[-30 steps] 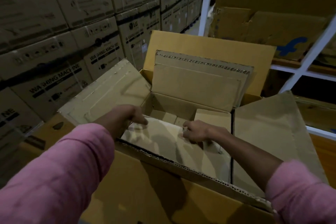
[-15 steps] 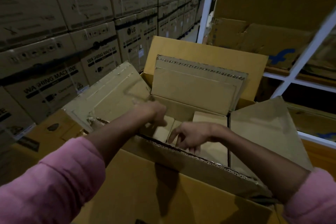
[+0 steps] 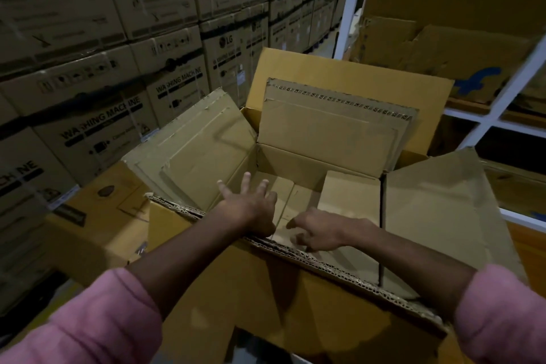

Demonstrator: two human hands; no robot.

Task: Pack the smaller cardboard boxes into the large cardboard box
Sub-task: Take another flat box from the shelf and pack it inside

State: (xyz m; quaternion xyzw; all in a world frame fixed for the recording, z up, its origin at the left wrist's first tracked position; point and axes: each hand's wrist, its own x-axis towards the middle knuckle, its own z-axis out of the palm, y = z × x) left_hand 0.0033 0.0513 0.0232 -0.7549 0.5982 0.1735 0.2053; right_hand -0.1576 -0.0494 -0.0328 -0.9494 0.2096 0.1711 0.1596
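The large cardboard box (image 3: 319, 168) stands open in front of me with all its flaps spread outward. Inside it lie smaller cardboard boxes: one taller box (image 3: 350, 195) at the right and flatter ones (image 3: 291, 195) beside it in the middle. My left hand (image 3: 248, 207) reaches over the near rim with fingers spread and straight, holding nothing. My right hand (image 3: 317, 230) hovers just inside the near rim above the small boxes, fingers loosely bent and pointing left, holding nothing. Both sleeves are pink.
Stacked washing machine cartons (image 3: 97, 127) form a wall on the left. A white metal rack (image 3: 502, 97) with flattened cardboard (image 3: 443, 50) stands at the right. Another brown carton (image 3: 97, 216) sits low beside the large box on the left.
The pale box that both hands were lowering a second ago is down inside the large box. Both hands have let go, and the left hand's fingers have spread open.
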